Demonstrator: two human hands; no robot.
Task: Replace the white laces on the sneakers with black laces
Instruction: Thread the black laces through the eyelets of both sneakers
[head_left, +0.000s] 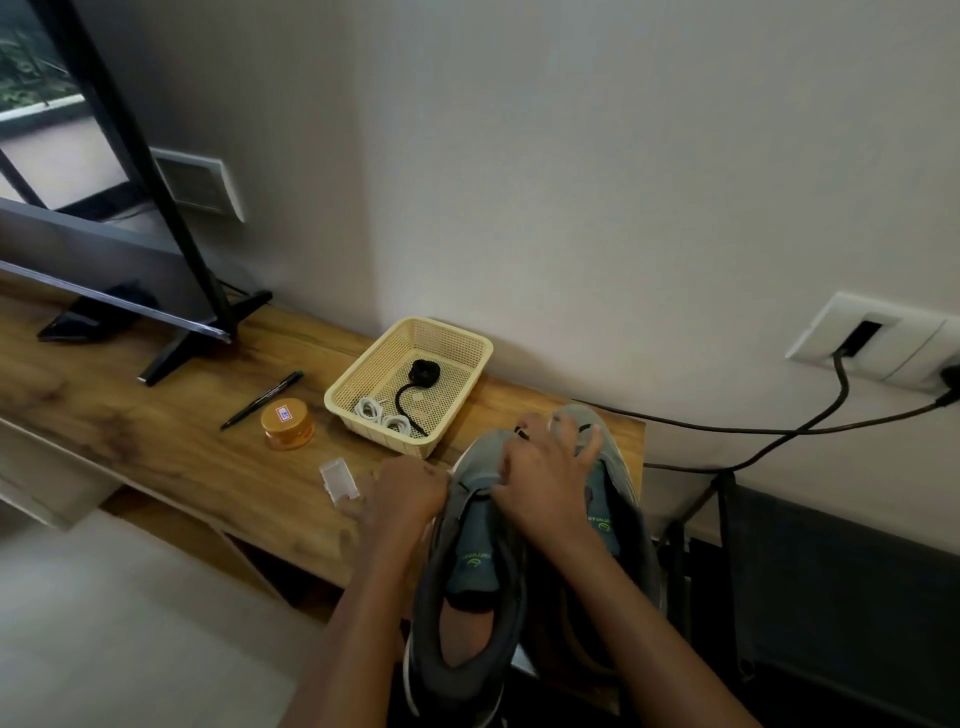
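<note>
Two grey sneakers (475, 571) side by side at the right end of the tabletop (156, 441), toes toward the wall. Left hand (410, 493) curled tight against the near sneaker's side; cannot tell what's pinched there. Right hand (545, 467) spread wide, fingers pressing flat across both toes. Black lace (423, 371) coiled in the yellow basket (340, 400), next to white coils (382, 415).

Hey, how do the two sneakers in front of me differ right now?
The left sneaker shows nearly whole, opening and tongue in view; the right sneaker is largely hidden behind the right arm. The right sneaker's toe lies nearer the wall than the left sneaker's. The left hand is at the left sneaker's side; the right hand spreads across both. Both are grey with green tongue logos.
</note>
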